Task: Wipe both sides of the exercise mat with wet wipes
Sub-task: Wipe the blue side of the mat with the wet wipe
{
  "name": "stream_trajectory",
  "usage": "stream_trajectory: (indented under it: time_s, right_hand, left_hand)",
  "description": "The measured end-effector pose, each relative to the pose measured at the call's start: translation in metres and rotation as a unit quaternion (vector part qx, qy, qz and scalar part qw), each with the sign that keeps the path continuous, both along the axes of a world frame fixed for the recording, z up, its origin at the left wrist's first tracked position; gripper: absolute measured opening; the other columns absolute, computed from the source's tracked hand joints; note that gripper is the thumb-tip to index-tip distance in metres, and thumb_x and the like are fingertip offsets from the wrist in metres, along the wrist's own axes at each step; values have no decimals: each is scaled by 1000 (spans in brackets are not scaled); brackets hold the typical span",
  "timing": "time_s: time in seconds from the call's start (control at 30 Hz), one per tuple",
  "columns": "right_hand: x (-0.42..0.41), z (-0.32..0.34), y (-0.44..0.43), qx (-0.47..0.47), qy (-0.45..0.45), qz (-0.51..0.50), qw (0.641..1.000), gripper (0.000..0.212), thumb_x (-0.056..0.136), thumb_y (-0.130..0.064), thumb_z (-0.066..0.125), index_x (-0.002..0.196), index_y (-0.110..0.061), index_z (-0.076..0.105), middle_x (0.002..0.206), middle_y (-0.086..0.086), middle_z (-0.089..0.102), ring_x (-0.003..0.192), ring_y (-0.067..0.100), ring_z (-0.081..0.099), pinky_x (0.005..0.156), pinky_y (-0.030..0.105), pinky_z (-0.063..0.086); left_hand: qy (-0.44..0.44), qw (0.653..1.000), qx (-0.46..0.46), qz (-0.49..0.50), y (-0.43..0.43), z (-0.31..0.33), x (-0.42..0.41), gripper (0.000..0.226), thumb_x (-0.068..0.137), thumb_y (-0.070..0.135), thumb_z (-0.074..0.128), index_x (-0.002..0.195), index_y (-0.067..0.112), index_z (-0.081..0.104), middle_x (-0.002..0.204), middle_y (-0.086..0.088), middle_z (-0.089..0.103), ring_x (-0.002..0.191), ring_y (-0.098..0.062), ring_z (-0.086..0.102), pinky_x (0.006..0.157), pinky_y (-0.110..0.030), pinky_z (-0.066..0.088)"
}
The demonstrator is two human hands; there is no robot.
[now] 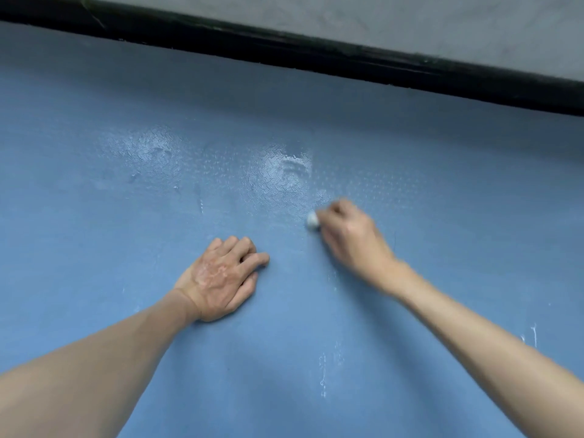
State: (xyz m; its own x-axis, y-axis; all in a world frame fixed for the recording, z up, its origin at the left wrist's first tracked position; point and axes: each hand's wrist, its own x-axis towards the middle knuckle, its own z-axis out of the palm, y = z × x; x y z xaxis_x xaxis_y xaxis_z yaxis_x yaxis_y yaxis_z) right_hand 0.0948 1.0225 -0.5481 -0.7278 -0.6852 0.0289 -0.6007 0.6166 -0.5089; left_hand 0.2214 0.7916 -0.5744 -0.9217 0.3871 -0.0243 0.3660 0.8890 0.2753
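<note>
My right hand [350,238] grips a balled wipe [312,221] on the blue mat [126,216]. My left hand [221,276] rests there, fingers curled, empty

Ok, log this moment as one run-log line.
phase: wiping | right hand: grips balled wet wipe on blue mat | left hand: rests on mat, fingers curled | wet patches: beyond hands
</note>
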Motion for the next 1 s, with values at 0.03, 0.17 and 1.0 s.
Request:
stream_trajectory:
  time_s: [0.03, 0.17, 1.0]
  right_hand:
    - [-30, -2, -11, 15, 21, -32, 999, 26, 95, -19, 41, 92, -3, 61, 86, 18, 51, 71, 30, 51, 61, 33, 39]
    - [-122, 2, -40, 9, 41, -125, 991, 28, 89, -11, 43, 95, -2, 69, 91, 14, 52, 80, 23, 48, 67, 22, 30]
    - [-145, -3, -13, 34, 74, -86, 993, 27, 88, -8, 42, 92, -10, 69, 86, 15, 62, 78, 34, 59, 68, 39, 50]
  left_hand:
    - [-2, 1000, -1, -1, 0, 0, 0, 23, 88, 30, 42, 109, 21, 48, 94, -3, 52, 77, -22, 42, 69, -36, 28]
    - [-3, 1000, -1, -1, 0, 0, -1, 24, 88, 30, 42, 109, 21, 49, 94, -2, 50, 77, -21, 41, 69, -35, 28]
    - [1, 1000, 8, -3, -1, -1, 0, 23, 86, 30, 43, 106, 22, 50, 91, 0, 50, 76, -19, 40, 69, -33, 27]
